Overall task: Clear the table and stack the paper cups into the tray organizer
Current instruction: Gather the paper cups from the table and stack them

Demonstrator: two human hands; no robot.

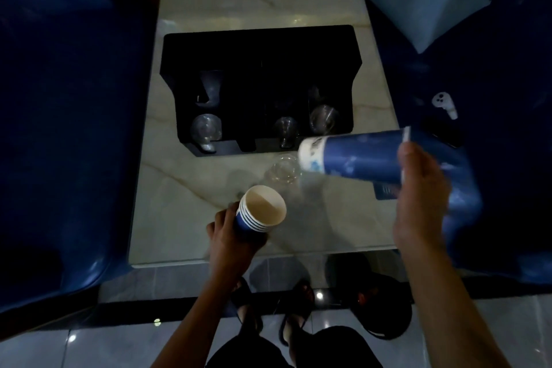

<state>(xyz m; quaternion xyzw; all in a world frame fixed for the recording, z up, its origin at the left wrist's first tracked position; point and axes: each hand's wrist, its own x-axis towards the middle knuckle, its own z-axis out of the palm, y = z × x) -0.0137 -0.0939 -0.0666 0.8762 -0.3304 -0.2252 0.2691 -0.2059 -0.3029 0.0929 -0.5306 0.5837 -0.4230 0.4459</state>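
Note:
My left hand (230, 233) grips a short stack of several blue paper cups (263, 209), mouth up and tilted, above the near part of the marble table (185, 218). My right hand (418, 197) holds one blue paper cup (355, 157) on its side, its white base pointing left, just in front of the tray's right end. The black tray organizer (260, 48) stands mid-table; clear plastic cups (206, 128) lie in its slots. A clear plastic cup (283, 170) stands on the table between my hands.
Blue sofas flank the table on the left (65, 128) and right (501, 218). A pale cushion (427, 6), a small white device (445, 104) and a dark flat object (445, 134) lie on the right sofa. My sandalled feet (295, 311) stand on the tiled floor.

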